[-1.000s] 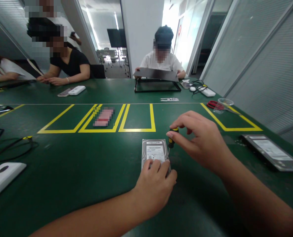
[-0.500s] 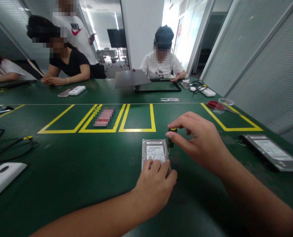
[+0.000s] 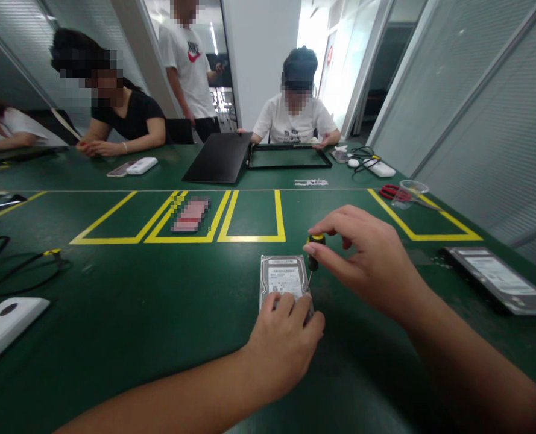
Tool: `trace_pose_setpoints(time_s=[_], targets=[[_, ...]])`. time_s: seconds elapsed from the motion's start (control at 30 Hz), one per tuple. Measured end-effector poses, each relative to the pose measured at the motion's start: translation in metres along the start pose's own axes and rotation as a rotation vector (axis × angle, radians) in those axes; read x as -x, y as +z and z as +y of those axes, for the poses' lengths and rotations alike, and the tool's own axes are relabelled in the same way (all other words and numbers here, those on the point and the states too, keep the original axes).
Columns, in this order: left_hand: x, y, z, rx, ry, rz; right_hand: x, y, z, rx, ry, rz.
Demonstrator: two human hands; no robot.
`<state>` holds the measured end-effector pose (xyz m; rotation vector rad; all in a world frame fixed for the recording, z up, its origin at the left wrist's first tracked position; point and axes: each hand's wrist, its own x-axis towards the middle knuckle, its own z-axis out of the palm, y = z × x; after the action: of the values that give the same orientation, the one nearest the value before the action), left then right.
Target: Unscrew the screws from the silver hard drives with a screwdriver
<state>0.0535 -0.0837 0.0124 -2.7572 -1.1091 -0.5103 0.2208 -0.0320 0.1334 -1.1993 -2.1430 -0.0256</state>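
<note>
A silver hard drive with a white label lies flat on the green table in front of me. My left hand rests over its near end, fingers curled on and around it, covering that part. Between the thumb and forefinger of my right hand is a small screwdriver with a black and yellow handle. It stands nearly upright, and its thin shaft reaches down to the drive's right edge. Whether the tip sits in a screw is too small to tell.
To the right lies another hard drive. Beyond it are red-handled scissors and a clear plastic cup. A white device and a black cable lie at left. Across the table, a person handles a black panel and frame.
My hands, the drive and the screwdriver have barely moved. Across the table, the seated person's panel has been tilted down toward the left. A standing person has moved right.
</note>
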Motion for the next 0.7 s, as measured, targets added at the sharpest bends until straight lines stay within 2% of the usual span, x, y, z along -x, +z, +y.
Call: trace_pose_setpoints(time_s=[0.3, 0.7], targets=[[-0.0001, -0.0001, -0.0005, -0.002, -0.001, -0.014, 0.0027, -0.0033, 0.0017, 0.024, -0.022, 0.029], [-0.0004, 0.0000, -0.0006, 0.005, 0.000, -0.022, -0.0002, -0.0001, 0.0012, -0.021, 0.017, -0.015]])
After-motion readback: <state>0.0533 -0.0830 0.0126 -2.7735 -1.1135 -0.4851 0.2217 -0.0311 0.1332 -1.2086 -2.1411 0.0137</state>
